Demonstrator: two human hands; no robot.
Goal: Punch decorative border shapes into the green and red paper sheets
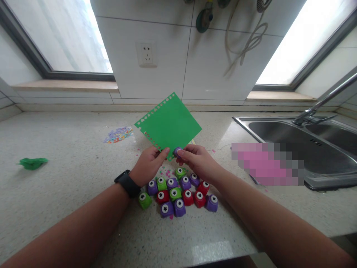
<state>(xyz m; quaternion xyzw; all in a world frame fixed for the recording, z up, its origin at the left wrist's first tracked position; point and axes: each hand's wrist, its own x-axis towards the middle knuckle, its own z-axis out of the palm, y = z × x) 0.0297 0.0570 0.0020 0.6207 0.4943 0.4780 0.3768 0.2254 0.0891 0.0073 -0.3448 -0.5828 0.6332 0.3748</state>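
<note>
A sheet of green paper point(171, 121) is held up above the counter, tilted like a diamond, with small shapes punched along its two left edges. My left hand point(149, 163) is closed on the paper's lower left edge, thumb on top. In my right hand point(199, 160) is a purple craft punch point(177, 151), gripped at the sheet's bottom corner. Several more punches in purple, green and red point(175, 194) stand grouped on the counter below my hands. Pink paper bits point(166, 173) lie scattered just behind them.
A pile of multicoloured paper cutouts point(118, 134) lies at the back left. Further left rests a crumpled green thing point(32, 163). To the right are a blurred pink item point(262, 163) and a steel sink point(267, 130) with a faucet point(309, 113). A tiled wall point(167, 80) stands behind.
</note>
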